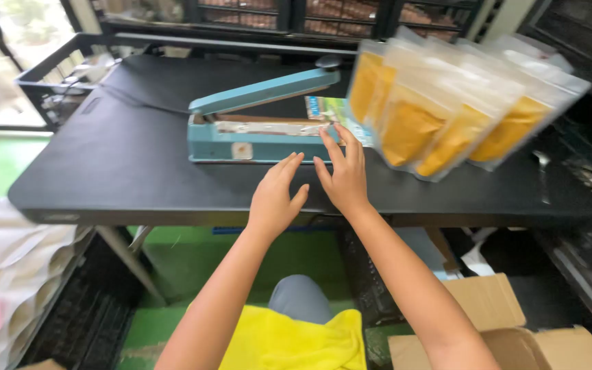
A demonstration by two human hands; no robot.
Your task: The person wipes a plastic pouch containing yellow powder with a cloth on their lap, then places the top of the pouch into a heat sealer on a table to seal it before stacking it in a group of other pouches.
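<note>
We reach both empty, open hands, left (273, 197) and right (343, 173), toward the sealer (258, 130); pouches (447, 109) wait right of it. Next: grip one.

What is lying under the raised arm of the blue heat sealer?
Under the heat sealer arm, a bare silvery sealing strip; a green printed pouch sits at its right end. The right hand covers the pouch's lower edge.

The person's arms are bare from the elbows down, with no sleeves, gloves, watch or rings showing on the left hand (273, 199) or the right hand (342, 175). A bright yellow garment (289, 339) covers the lap, its cloth loosely folded, and a knee in grey fabric (301, 298) shows above it.
</note>
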